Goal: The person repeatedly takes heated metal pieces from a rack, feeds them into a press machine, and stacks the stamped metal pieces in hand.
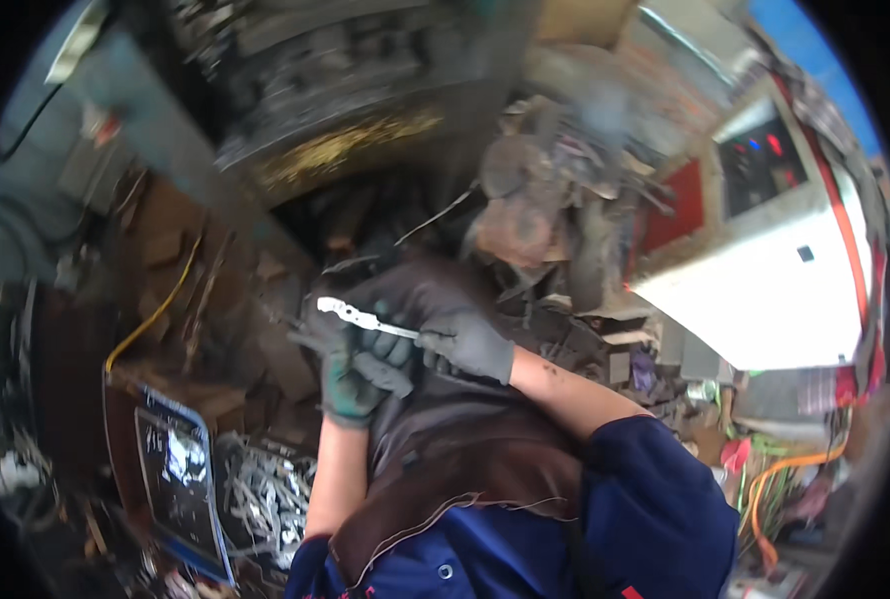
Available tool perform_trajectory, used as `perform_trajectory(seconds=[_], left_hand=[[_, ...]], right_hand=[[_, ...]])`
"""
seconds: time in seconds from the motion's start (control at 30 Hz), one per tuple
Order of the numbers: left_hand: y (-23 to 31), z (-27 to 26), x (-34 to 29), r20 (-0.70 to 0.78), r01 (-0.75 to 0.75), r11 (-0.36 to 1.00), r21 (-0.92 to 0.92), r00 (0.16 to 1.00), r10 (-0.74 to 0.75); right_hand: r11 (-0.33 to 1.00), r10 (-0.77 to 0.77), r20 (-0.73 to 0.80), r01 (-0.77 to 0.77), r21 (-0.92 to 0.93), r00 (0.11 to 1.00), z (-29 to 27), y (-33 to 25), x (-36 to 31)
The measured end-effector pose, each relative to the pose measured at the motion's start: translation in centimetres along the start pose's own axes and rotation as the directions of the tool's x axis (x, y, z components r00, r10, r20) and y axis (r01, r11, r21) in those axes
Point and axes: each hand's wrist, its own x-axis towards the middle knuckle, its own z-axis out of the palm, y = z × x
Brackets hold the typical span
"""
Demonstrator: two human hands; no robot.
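My right hand (465,346), in a grey glove, is closed on the slim shank of a long bright metal piece (350,312) in front of my apron. The broad, notched end of the piece points up and to the left. Under and beside it is my left hand (348,374), in a grey and green glove, fingers spread. Whether the left fingers touch the metal I cannot tell. A dark brown apron (445,439) covers my lap.
A heavy machine with a golden-lit ledge (355,145) stands ahead. To the right is a white cabinet (765,290) with indicator lights. Thin metal strips (265,489) lie heaped beside a blue-rimmed dark panel (177,464). A yellow cable (160,314) and an orange hose (755,499) run nearby.
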Motion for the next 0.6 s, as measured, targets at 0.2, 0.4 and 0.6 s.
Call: perform_trajectory(seconds=[0.2, 0.4, 0.6], left_hand=[[0.9, 2.3, 0.5, -0.264, 0.112, 0.993, -0.034, 0.957, -0.117], [0.3, 2.4, 1.2, -0.243, 0.159, 0.987, 0.018, 0.958, -0.150], [0.5, 2.1, 1.2, -0.237, 0.163, 0.987, 0.001, 0.958, -0.158]], right_hand=[[0.806, 0.025, -0.602, 0.340, 0.484, 0.798, -10.4, 3.8, -4.1], [0.691, 0.183, -0.730, 0.442, 0.572, 0.659, -20.0, 7.1, -2.2], [0.590, 0.227, -0.809, 0.584, 0.557, 0.542, -24.4, 6.6, 1.3]])
